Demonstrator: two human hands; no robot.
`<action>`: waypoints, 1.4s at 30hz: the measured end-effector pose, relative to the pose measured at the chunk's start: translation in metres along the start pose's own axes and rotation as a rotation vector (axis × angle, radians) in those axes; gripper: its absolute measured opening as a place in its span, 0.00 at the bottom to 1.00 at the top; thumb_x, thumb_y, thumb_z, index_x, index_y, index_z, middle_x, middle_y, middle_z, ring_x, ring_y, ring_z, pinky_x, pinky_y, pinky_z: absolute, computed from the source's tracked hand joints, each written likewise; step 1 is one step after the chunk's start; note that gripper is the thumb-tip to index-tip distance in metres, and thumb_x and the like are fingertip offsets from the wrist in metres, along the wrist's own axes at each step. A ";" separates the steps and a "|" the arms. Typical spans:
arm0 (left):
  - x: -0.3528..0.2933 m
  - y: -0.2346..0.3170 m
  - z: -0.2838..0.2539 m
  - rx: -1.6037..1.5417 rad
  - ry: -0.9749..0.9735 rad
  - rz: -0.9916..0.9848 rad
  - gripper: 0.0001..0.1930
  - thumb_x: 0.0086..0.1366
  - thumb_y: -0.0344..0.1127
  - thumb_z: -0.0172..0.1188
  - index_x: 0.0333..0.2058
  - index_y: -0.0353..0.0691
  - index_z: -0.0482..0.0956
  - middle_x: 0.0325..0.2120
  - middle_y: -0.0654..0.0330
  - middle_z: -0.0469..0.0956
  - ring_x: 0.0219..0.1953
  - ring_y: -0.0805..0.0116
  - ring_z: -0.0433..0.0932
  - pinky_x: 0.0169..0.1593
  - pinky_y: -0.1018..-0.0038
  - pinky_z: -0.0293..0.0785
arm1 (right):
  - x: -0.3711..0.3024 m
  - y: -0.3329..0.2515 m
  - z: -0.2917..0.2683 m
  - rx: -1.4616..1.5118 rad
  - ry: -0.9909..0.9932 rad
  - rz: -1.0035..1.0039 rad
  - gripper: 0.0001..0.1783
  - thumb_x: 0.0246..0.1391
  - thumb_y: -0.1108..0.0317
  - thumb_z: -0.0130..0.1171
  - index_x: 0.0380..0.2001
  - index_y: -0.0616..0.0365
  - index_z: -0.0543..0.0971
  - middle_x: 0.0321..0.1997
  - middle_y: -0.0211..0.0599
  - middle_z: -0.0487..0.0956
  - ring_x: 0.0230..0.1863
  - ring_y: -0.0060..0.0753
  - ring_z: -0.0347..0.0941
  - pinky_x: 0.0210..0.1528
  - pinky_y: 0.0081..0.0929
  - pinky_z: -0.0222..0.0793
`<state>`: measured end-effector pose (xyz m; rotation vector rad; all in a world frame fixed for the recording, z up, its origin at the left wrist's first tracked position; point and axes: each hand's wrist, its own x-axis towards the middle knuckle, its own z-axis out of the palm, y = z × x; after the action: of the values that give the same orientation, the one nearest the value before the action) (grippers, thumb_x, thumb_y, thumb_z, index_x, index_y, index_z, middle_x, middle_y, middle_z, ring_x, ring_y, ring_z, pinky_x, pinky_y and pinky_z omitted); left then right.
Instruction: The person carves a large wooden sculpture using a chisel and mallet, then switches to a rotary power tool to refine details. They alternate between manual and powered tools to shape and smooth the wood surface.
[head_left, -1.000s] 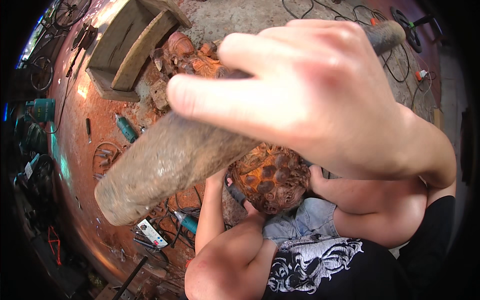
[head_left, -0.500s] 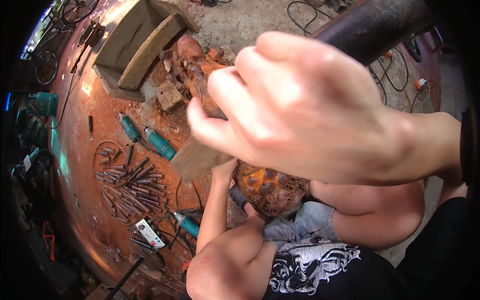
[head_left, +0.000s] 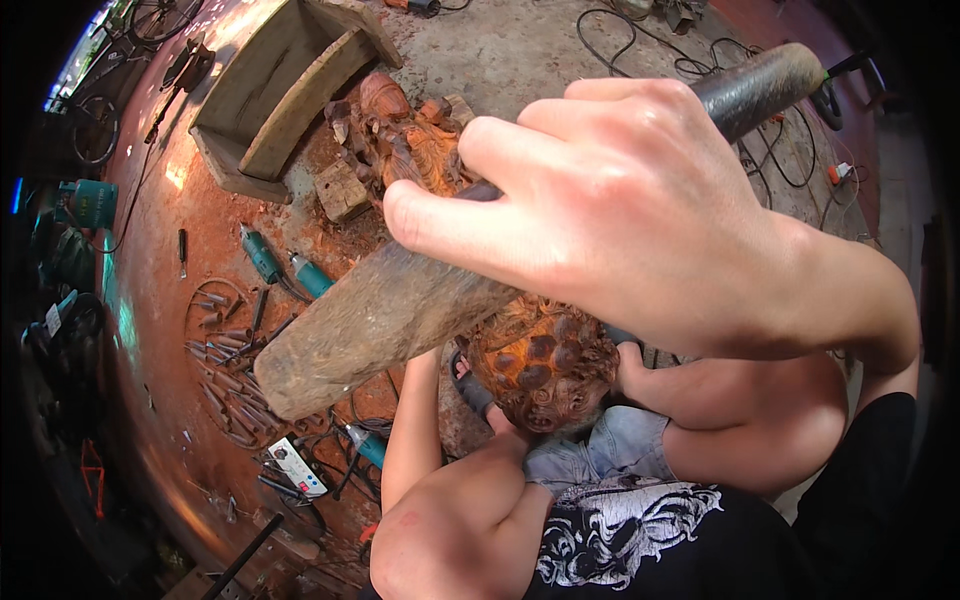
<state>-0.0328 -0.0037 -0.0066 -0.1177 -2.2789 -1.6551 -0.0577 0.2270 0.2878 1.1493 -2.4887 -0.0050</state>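
Observation:
Close to the camera, my right hand is wrapped round a wooden mallet. Its worn brown end points to the lower left, and its dark rounded end sticks out past my knuckles at the upper right. Below it, a carved reddish-brown wood piece with rounded, shell-like bumps rests between my legs. My left forearm reaches up beside this carving. The mallet and my right hand cover my left hand, so its fingers and anything in them are hidden. Further off, more carved wood lies beyond the mallet.
A slanted wooden stand and a wood block are at the far side. Several chisels lie heaped at the left, near teal power tools, a white control box and loose cables. Reddish wood dust covers the floor.
The mallet has swung from a steeply foreshortened, blurred pose to lying broadly across the view, its brown end further left and lower. My right hand has shifted slightly right.

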 end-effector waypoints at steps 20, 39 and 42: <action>-0.045 -0.005 0.017 -0.055 -0.055 -0.198 0.19 0.66 0.31 0.68 0.54 0.33 0.80 0.52 0.50 0.84 0.55 0.60 0.81 0.60 0.61 0.75 | 0.014 -0.003 0.030 0.248 0.376 -0.272 0.22 0.49 0.51 0.67 0.44 0.51 0.81 0.30 0.35 0.83 0.24 0.34 0.83 0.24 0.36 0.74; -0.044 0.002 0.008 -0.064 -0.017 -0.172 0.15 0.65 0.28 0.70 0.48 0.32 0.82 0.46 0.51 0.86 0.48 0.60 0.83 0.54 0.62 0.79 | -0.021 -0.008 0.005 -0.065 0.098 -0.081 0.08 0.43 0.64 0.65 0.29 0.51 0.81 0.23 0.26 0.76 0.24 0.26 0.76 0.28 0.24 0.68; -0.034 0.003 0.006 -0.078 -0.008 -0.164 0.14 0.64 0.28 0.70 0.48 0.32 0.83 0.45 0.51 0.86 0.47 0.60 0.84 0.53 0.62 0.79 | -0.030 -0.003 0.016 -0.044 0.089 0.018 0.11 0.42 0.63 0.64 0.34 0.44 0.81 0.21 0.22 0.65 0.21 0.23 0.68 0.24 0.23 0.63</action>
<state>-0.0015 0.0064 -0.0161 0.0470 -2.2837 -1.8279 -0.0439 0.2443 0.2624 1.0846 -2.4086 -0.0035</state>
